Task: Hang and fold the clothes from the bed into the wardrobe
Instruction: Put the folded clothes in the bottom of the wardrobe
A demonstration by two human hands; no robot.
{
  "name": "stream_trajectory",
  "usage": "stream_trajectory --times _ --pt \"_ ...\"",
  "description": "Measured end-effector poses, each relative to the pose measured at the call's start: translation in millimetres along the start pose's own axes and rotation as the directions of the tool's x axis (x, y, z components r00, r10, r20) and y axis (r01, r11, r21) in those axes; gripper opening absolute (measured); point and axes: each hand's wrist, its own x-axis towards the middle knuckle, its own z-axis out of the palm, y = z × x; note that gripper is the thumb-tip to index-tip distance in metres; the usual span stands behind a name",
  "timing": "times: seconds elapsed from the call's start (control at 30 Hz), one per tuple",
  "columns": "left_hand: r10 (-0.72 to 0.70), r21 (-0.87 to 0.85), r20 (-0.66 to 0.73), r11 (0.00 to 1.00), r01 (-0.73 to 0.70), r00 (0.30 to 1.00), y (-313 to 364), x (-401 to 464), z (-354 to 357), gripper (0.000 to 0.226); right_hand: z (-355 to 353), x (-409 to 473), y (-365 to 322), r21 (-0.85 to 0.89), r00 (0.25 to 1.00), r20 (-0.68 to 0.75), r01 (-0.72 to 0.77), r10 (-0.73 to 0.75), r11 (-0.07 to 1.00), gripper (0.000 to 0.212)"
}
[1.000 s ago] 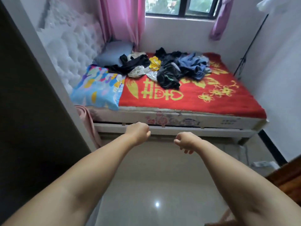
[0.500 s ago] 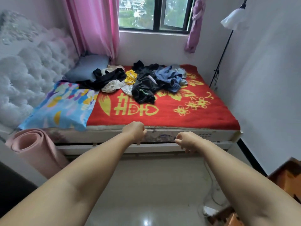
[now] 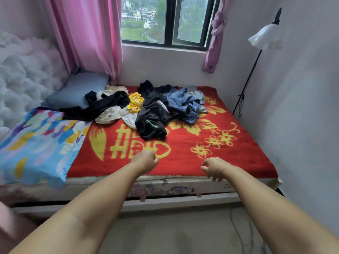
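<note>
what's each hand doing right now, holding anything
Left hand: fingers curled into a fist, holding nothing.
Right hand: loosely curled, holding nothing.

Bed across the middle of the view, its far side against the wall under the window. Headboard at left; two pillows before it, one behind the other. Blanket spread over the mattress right of the pillows. Heap of clothes on the blanket's far half (its left edge overlapping the rear pillow). Curtain left of the window, behind the rear pillow. Floor lamp right of the bed, by the wall. Left hand and right hand side by side, apart, over the blanket's near edge.
</note>
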Motion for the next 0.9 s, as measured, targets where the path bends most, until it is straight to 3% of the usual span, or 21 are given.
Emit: stream_trajectory --times 0.4,0.63,0.9 --pt "0.008 0.068 0.036 0.998 -0.010 0.999 -12 178 -45 0.027 -85 179 7 0.001 0.995 0.086 -0.056 0.055 0.998 0.030" --pt "-0.147 0.027 0.101 0.989 0.145 0.984 -47 299 -46 0.022 -115 332 -8 -0.093 0.991 0.116 0.073 -0.062 0.993 0.028" --pt "-0.288 -0.070 0.248 0.947 0.313 0.925 -72 409 9 0.027 -123 493 -14 -0.206 0.955 0.280 0.158 -0.097 0.966 0.032"
